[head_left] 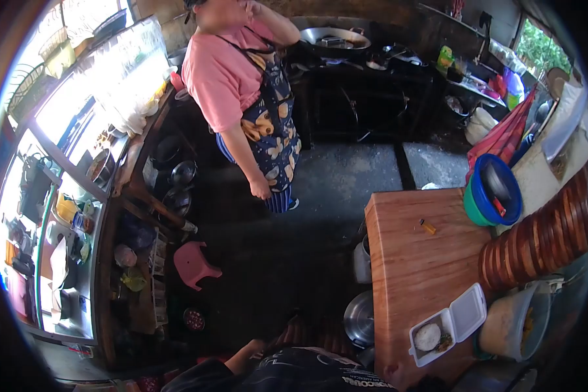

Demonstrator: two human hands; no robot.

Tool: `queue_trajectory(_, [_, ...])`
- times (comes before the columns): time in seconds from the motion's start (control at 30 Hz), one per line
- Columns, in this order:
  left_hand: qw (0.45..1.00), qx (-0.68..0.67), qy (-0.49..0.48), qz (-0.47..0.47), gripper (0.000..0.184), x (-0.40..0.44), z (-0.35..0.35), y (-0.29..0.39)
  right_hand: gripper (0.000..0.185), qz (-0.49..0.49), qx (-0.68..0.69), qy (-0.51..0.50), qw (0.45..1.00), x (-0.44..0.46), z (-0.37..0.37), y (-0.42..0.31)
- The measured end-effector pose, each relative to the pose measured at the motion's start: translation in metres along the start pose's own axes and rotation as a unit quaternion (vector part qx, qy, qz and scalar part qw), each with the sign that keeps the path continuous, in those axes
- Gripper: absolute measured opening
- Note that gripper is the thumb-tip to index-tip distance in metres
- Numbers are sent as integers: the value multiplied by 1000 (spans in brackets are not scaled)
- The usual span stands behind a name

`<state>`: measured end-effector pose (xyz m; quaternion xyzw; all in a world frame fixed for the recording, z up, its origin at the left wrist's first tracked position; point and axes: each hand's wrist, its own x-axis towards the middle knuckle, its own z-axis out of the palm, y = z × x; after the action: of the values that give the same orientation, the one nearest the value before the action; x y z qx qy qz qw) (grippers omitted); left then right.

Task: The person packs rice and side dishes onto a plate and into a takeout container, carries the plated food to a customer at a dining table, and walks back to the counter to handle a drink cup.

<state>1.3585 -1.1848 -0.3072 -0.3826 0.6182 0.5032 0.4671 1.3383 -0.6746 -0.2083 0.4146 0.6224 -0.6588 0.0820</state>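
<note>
My left hand [247, 353] shows at the bottom, in front of my dark shirt; its fingers are too small and unclear to read, and no held object shows. What appears to be my right hand [392, 374] is in shadow by the near edge of the wooden table [398, 261], its fingers not distinguishable. Closest to it, a white foam takeout box [469, 312] lies with its lid open on the table. Inside are a round mound of white rice [428, 337] and a small portion of other food [445, 341].
Another person in a patterned apron [268, 130] stands ahead, one hand raised to the face. Stacked woven plates [536, 242], nested basins [519, 196] and a plastic tub [503, 326] line the right. A pink stool [195, 264] and a pot [359, 320] are on the floor.
</note>
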Motion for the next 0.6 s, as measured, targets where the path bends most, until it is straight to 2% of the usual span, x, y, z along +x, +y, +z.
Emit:
queue_trajectory(0.03, [996, 44, 44, 56, 20, -1, 6, -5, 27, 1, 32, 25, 999, -1, -2, -8])
queue_trajectory(0.1, [986, 89, 86, 111, 19, 2, 9, -1, 27, -9, 96, 75, 993, 2, -6, -20])
queue_trajectory(0.13, [993, 62, 61, 82, 19, 5, 10, 4, 27, -14, 129, 99, 987, 2, -9, -25])
queue_trajectory(0.2, [997, 18, -54, 55, 18, 15, -2, 16, 28, -30, 186, 133, 973, 10, -15, -28])
queue_trajectory(0.23, [924, 304, -34, 228, 17, 54, -14, 16, 28, -36, 210, 147, 966, 13, -18, -29])
queue_trajectory(0.27, [743, 555, -13, 374, 17, 64, -16, 28, 28, -41, 232, 161, 959, 16, -20, -31])
queue_trajectory(0.3, [846, 397, 2, 357, 18, 68, -17, 29, 28, -47, 250, 172, 952, 19, -22, -32])
queue_trajectory(0.33, [910, 253, 5, 329, 19, 58, -14, 49, 28, -51, 266, 184, 945, 20, -25, -34])
queue_trajectory(0.37, [946, 96, 14, 310, 19, 48, -11, 70, 29, -57, 279, 193, 939, 22, -27, -35])
queue_trajectory(0.43, [958, -35, 12, 284, 21, 19, 0, 108, 29, -63, 298, 206, 930, 23, -30, -34])
queue_trajectory(0.47, [968, -102, 38, 226, 20, -12, 7, 135, 29, -70, 309, 210, 925, 25, -29, -34])
queue_trajectory(0.5, [969, -171, 64, 166, 20, -28, 13, 147, 30, -23, 295, 187, 937, 32, -37, -34])
queue_trajectory(0.6, [977, -141, 46, 153, 21, -21, 17, 133, 30, -52, 300, 204, 930, 29, -27, -46])
